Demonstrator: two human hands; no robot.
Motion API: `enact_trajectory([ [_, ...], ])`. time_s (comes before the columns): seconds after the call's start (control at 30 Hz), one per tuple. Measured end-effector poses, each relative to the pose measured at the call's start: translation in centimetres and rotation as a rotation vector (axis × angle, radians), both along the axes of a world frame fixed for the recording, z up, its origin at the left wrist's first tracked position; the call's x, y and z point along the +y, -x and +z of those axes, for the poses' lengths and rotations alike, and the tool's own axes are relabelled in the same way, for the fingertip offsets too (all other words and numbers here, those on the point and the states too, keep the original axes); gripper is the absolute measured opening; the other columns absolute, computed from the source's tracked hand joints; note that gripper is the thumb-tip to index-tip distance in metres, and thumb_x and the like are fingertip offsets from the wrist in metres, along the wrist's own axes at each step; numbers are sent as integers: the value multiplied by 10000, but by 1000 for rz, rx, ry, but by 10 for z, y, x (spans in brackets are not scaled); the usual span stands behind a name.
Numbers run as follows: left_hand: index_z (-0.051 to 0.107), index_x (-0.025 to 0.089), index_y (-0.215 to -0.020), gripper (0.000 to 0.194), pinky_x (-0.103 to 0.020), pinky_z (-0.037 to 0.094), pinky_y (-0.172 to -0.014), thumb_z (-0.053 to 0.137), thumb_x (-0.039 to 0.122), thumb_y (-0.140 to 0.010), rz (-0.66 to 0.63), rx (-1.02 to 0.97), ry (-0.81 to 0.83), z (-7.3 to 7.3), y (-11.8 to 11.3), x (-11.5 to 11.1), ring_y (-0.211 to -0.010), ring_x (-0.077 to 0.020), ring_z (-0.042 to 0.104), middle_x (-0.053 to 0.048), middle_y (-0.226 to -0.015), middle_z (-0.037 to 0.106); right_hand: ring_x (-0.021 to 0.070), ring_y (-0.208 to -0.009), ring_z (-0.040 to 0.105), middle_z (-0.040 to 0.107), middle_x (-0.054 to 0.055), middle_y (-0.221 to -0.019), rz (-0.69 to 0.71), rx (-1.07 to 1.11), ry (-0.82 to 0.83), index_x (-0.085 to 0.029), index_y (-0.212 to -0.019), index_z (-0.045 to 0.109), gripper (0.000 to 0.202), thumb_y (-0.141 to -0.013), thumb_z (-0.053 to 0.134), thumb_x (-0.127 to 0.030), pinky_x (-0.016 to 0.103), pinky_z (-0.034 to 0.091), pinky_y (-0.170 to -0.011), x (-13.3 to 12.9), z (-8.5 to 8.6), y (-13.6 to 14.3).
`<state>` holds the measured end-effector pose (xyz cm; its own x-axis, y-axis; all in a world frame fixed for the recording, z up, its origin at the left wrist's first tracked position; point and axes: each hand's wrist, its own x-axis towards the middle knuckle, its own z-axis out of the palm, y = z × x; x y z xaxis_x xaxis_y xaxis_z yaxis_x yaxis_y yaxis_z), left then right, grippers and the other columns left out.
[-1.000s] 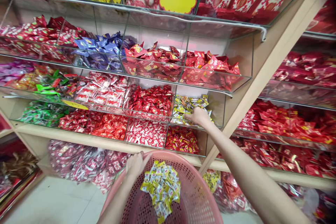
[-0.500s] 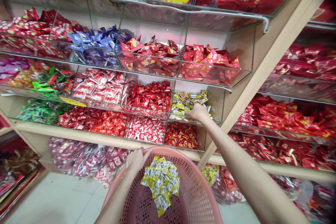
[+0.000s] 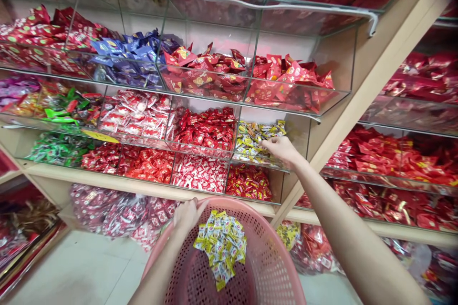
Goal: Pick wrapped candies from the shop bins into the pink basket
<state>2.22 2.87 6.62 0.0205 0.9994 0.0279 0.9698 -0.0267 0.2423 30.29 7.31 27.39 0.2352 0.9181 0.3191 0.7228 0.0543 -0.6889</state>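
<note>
Around, red candies (image 3: 203, 128), blue packets (image 3: 125, 59); yellow candies (image 3: 248, 140) behind clear panel (image 3: 248, 158)

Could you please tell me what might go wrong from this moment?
The pink basket might tip: only the left hand is seen on its rim.

The right hand reaches over the bin's clear front panel, so the wrist could knock against it.

Yellow-and-white candies lie loose beside that hand; one could fall among the red candies below.
</note>
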Motion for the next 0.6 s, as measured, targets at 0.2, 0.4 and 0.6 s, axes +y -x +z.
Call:
enact_trajectory([
  [0.2,608,167,-901,734,-335,431,-733,112,698,-787,4,-9,25,2,-1,0,-835,-260,626,-142,-851,668,83,-500,364,484,-30,-547,250,56,-210,-152,-694,586,301,-715,553,-451,210,293,-482,-51,-4,10],
  [0.4,606,158,-917,698,-332,431,-742,152,676,-803,0,12,19,6,-2,-1,-847,-258,626,-148,-862,669,90,-511,403,514,-27,-562,458,-121,126,-174,-716,563,267,-804,449,-399,210,289,-503,-88,-106,44],
  [0.6,610,157,-902,700,-321,432,-746,153,679,-800,8,20,24,6,-2,0,-856,-255,626,-141,-870,668,153,-695,540,623,47,-758,360,-514,354,-159,-786,575,175,-769,477,-303,243,306,-598,-90,-188,54],
])
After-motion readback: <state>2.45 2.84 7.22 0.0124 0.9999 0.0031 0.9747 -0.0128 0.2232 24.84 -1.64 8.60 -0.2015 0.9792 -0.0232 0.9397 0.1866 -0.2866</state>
